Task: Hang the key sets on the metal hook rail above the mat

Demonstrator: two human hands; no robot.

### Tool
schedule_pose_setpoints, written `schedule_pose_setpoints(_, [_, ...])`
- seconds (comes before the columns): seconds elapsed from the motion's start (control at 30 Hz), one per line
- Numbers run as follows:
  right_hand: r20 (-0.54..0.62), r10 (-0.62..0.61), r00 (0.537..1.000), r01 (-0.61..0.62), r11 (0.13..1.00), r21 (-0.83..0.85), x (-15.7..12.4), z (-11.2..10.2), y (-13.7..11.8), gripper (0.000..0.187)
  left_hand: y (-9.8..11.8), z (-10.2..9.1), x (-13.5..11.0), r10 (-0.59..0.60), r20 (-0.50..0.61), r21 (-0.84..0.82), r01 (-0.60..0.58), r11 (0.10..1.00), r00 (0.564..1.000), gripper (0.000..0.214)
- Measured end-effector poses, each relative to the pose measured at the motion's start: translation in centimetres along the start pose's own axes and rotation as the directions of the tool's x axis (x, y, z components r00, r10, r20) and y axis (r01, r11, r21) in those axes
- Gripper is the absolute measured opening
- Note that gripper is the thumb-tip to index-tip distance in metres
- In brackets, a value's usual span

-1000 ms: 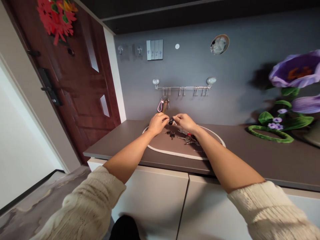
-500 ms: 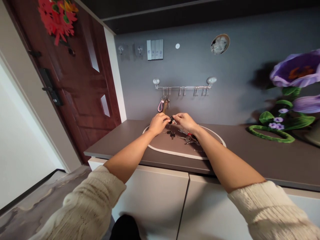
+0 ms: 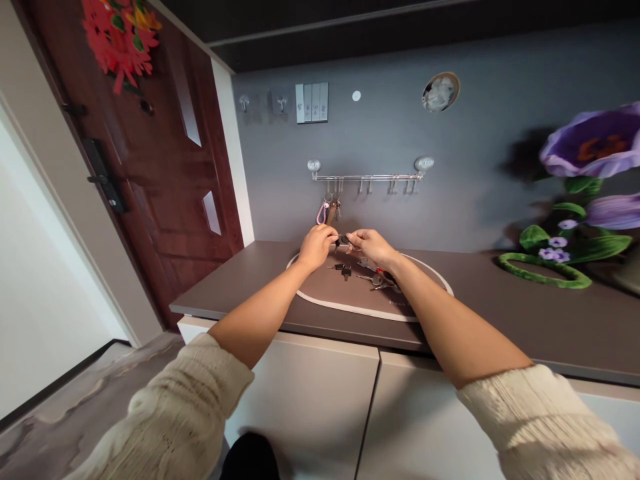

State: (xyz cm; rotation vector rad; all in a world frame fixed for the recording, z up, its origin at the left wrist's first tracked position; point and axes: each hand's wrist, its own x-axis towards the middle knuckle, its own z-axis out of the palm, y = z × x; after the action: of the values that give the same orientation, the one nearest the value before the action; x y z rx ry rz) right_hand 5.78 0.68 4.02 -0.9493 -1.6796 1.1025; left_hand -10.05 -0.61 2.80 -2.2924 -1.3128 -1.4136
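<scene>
Dark keys point(image 3: 342, 241): being pinched by near-closed left hand point(image 3: 318, 245) at nine o'clock, right hand point(image 3: 372, 245) at three, likely for steadiness.

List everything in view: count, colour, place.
Door: one, maroon, left.
Door lock: one, black, on door.
Flower bunch: one, red, on door.
Shelf: one, black, overhead.
Single hooks: two, clear, upper wall.
Switch panel: one, grey, beside hooks.
Disc: one, white, right of panel.
Hole: one, whitish filling, upper wall.
Hook rail: one, clear, on wall.
Hung keys: uncountable, with pink loop, rail's left.
Counter: one, brown, below wall.
Mat: one, brown, on counter.
Loose keys: several, black and silver, on mat.
Held keys: uncountable, dark, near centre.
Purple flowers: several, green leaves, on right.
Cabinet doors: two or more, white, below.
Floor: grey marbled, lower left.
Left hand: one, bare, on held keys.
Right hand: one, bare, likewise.
Sleeves: two, cream, lower corners.
</scene>
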Motion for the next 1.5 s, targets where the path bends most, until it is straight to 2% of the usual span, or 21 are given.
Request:
schedule_pose_setpoints(0.1, [0.037,0.016,0.999,-0.016,1.000,0.000,0.1,0.1,0.4,0.025,0.2,0.2,0.0,-0.104,-0.008,-0.144,0.102,0.984,0.995,0.012])
schedule_pose_setpoints(0.23, [0.060,-0.006,0.998,0.006,1.000,0.008,0.2,0.1,0.7,0.016,0.1,0.6,0.0,-0.231,0.046,-0.331,0.233,0.914,0.972,0.011])
schedule_pose_setpoints(0.43, [-0.003,-0.144,0.990,0.144,0.989,-0.018,0.3,0.2,0.4,0.018,-0.4,1.3,0.0,-0.321,0.038,-0.464,0.301,0.833,0.946,0.013])
schedule_pose_setpoints(0.6, [-0.026,-0.177,0.984,0.175,0.983,-0.056,0.3,0.2,0.3,0.023,-0.4,1.6,0.0,-0.347,0.039,-0.494,0.320,0.809,0.937,0.012])
schedule_pose_setpoints(0.77, [-0.079,-0.254,0.964,0.244,0.962,-0.122,0.8,0.0,0.9,0.025,0.2,1.4,0.0,-0.278,0.016,-0.423,0.258,0.868,0.961,0.011])
schedule_pose_setpoints(0.93, [-0.103,-0.321,0.942,0.301,0.938,-0.170,1.1,-0.2,1.2,0.022,0.4,1.3,-0.2,-0.180,-0.037,-0.241,0.166,0.956,0.983,0.012])
schedule_pose_setpoints(1.1, [-0.147,-0.353,0.924,0.321,0.925,-0.204,1.3,-0.5,1.3,0.025,0.1,1.3,-0.3,-0.150,-0.075,-0.064,0.145,0.987,0.986,0.018])
schedule_pose_setpoints(1.27, [-0.232,-0.313,0.921,0.280,0.946,-0.162,2.1,-0.6,0.3,0.026,-0.2,1.3,-0.3,-0.161,-0.096,0.064,0.168,0.984,0.982,0.022])
schedule_pose_setpoints(1.5, [-0.336,-0.241,0.911,0.229,0.970,-0.075,5.3,-0.3,-2.8,0.016,-0.6,1.5,-0.1,-0.223,-0.142,0.096,0.237,0.967,0.964,0.024])
